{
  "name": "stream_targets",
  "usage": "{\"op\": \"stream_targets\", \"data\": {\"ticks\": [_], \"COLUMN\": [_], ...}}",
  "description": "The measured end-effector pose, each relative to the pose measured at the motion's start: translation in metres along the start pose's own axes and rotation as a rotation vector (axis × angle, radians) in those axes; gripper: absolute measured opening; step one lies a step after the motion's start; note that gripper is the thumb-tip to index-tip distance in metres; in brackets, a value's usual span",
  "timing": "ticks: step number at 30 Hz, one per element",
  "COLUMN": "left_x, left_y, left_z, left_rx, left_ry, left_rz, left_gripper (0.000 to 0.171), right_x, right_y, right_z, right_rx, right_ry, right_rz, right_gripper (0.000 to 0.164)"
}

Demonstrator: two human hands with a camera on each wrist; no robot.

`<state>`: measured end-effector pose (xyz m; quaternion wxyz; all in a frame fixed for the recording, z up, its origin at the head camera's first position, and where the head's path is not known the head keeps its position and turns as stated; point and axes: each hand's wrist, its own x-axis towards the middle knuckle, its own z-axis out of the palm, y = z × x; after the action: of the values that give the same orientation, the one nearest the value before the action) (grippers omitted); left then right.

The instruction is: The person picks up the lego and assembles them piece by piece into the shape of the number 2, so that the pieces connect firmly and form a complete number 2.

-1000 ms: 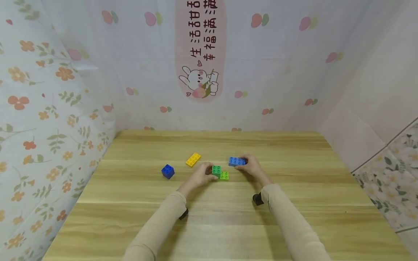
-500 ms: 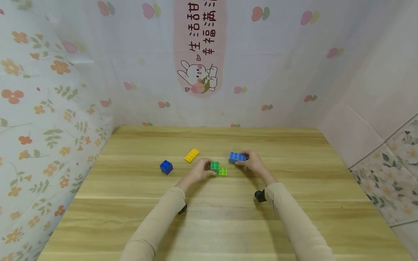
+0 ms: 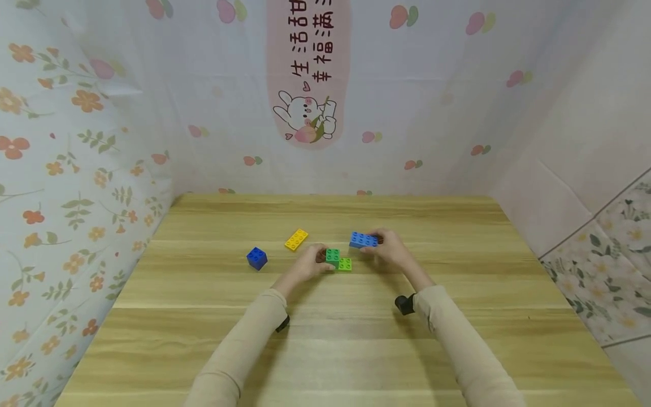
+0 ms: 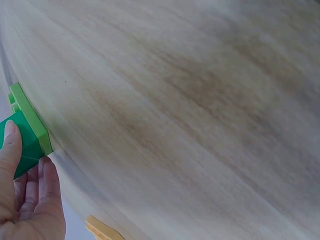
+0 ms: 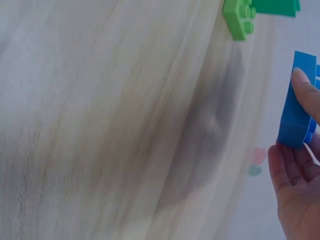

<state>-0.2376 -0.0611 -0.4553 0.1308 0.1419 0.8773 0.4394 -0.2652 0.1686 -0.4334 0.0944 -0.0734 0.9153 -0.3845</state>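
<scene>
My left hand [image 3: 309, 264] grips a dark green brick [image 3: 333, 258] between thumb and fingers. That brick sits on one end of a light green flat brick [image 3: 346, 264], whose other studs show to its right. In the left wrist view, the thumb presses the side of the dark green brick [image 4: 25, 142]. My right hand [image 3: 393, 250] pinches a long blue brick [image 3: 363, 240] by its right end. The right wrist view shows the blue brick [image 5: 296, 107] held off the tabletop, apart from the light green piece [image 5: 237, 20].
Left of the hands, a dark blue cube-shaped brick [image 3: 256, 259] stands on the wooden table [image 3: 335, 362]. Behind the left hand lies a flat yellow brick [image 3: 296, 239]. A patterned curtain [image 3: 417, 102] hangs along the table's far edge.
The blue brick shifts slightly right of the green bricks, then back left towards them. The left hand keeps its hold on the dark green brick. The head view has tilted a little.
</scene>
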Motion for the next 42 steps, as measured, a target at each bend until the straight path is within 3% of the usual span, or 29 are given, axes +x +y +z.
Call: {"op": "stream_targets", "data": {"ticks": [17, 26, 42], "left_x": [0.001, 0.001, -0.001], "left_y": [0.002, 0.001, -0.001], "left_z": [-0.001, 0.0, -0.001], "left_rx": [-0.003, 0.007, 0.003], "left_ry": [-0.004, -0.001, -0.005], "left_rz": [-0.005, -0.006, 0.033], "left_gripper": [0.041, 0.04, 0.043], "right_x": [-0.009, -0.009, -0.012], "right_y": [-0.023, -0.024, -0.031], "right_z": [0.012, 0.02, 0.03], "right_rx": [0.03, 0.019, -0.005], "right_ry": [-0.03, -0.017, -0.044], "right_rz": [-0.114, -0.188, -0.23], "right_gripper": [0.049, 0.045, 0.045]}}
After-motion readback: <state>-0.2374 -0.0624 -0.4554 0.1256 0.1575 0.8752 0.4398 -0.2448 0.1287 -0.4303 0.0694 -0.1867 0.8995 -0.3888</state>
